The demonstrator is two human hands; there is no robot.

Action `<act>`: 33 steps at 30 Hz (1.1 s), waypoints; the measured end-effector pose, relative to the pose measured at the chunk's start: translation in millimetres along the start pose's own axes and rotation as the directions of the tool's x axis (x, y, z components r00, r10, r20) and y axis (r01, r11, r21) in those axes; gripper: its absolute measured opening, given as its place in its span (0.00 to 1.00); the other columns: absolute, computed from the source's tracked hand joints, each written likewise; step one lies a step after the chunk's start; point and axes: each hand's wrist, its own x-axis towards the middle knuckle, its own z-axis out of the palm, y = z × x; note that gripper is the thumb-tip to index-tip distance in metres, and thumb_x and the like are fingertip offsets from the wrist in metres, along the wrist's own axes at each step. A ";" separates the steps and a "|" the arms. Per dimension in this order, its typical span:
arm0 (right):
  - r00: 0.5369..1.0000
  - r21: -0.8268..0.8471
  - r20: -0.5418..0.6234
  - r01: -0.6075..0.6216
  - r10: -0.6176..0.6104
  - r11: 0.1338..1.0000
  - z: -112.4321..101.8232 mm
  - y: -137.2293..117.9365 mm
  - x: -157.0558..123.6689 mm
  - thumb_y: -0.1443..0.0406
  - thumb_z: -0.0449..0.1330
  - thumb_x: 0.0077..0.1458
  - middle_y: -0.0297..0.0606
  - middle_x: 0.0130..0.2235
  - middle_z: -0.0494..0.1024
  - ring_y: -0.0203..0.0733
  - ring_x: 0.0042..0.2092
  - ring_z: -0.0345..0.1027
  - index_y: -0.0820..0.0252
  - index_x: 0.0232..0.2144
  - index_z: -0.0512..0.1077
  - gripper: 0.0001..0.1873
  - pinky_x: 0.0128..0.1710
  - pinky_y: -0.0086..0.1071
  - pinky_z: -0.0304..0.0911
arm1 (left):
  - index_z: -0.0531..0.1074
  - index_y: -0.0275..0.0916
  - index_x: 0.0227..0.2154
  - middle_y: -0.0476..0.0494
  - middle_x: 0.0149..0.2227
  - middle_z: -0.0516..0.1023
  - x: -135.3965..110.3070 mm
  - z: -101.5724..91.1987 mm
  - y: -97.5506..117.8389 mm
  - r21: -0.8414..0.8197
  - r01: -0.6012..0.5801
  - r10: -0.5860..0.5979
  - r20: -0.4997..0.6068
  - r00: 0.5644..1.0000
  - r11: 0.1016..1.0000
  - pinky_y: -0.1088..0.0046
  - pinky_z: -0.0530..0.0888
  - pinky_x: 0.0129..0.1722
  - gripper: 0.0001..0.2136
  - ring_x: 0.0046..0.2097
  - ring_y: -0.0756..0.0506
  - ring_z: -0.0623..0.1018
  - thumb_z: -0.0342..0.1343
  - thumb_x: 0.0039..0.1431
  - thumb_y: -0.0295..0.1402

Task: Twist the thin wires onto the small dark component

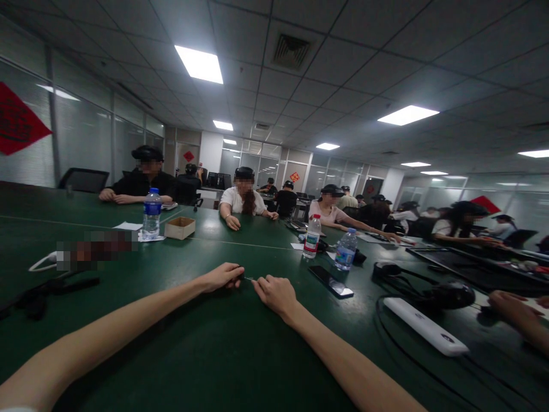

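My left hand (223,277) rests low over the green table, its fingers closed in a pinch. A small dark thing shows at its fingertips, too small to name. Close by on the right, my right hand (274,293) is closed too, thumb and forefinger pressed together. A thin, pale, thread-like piece (249,278) spans the short gap between the two hands. What exactly each hand grips is hidden by the fingers. A dark phone (331,281) lies flat to the right of my right hand.
Beyond my hands stand a small box (179,228), a blue-capped bottle (151,214), a red-capped bottle (312,236) and another bottle (345,249). At right lie a headset (446,293), a white power bank (424,326) and cables. Another person's hand (517,309) is at the right edge.
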 end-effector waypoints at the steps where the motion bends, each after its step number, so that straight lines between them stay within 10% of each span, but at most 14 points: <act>1: 1.000 0.012 0.008 -0.029 0.029 0.999 0.5 0.4 0.8 0.52 0.36 0.65 0.42 0.33 0.77 0.37 0.30 0.71 0.58 0.36 0.75 0.30 0.29 0.26 0.56 | 0.63 0.35 0.29 0.49 0.25 0.70 -0.9 1.1 1.9 0.014 0.003 -0.003 0.015 1.000 1.000 0.78 0.56 0.21 0.24 0.21 0.55 0.62 0.45 0.55 0.55; 6: 0.967 0.023 0.063 -0.249 0.247 0.968 3.5 6.6 5.3 0.53 0.36 0.65 0.43 0.34 0.78 0.38 0.31 0.72 0.59 0.36 0.74 0.30 0.30 0.28 0.59 | 0.64 0.35 0.30 0.47 0.24 0.72 -7.2 10.7 13.9 0.146 -0.008 -0.023 0.209 0.978 0.989 0.78 0.58 0.23 0.24 0.23 0.54 0.63 0.47 0.54 0.55; 17: 0.998 0.042 -0.016 -0.067 0.068 0.997 5.1 7.1 2.2 0.53 0.38 0.65 0.40 0.32 0.77 0.34 0.28 0.68 0.59 0.34 0.74 0.28 0.28 0.25 0.54 | 0.62 0.36 0.31 0.51 0.22 0.63 -2.5 10.5 5.5 -0.197 0.071 -0.059 0.066 0.996 0.978 0.77 0.57 0.23 0.24 0.23 0.53 0.62 0.43 0.54 0.57; 33: 0.990 0.018 -0.127 0.066 -0.063 0.998 8.1 6.7 2.7 0.60 0.43 0.64 0.37 0.33 0.71 0.32 0.29 0.61 0.59 0.38 0.72 0.19 0.28 0.26 0.49 | 0.61 0.36 0.25 0.52 0.19 0.59 -6.5 12.3 10.5 -0.233 0.089 -0.067 0.103 0.992 0.968 0.76 0.54 0.23 0.21 0.22 0.52 0.59 0.42 0.55 0.52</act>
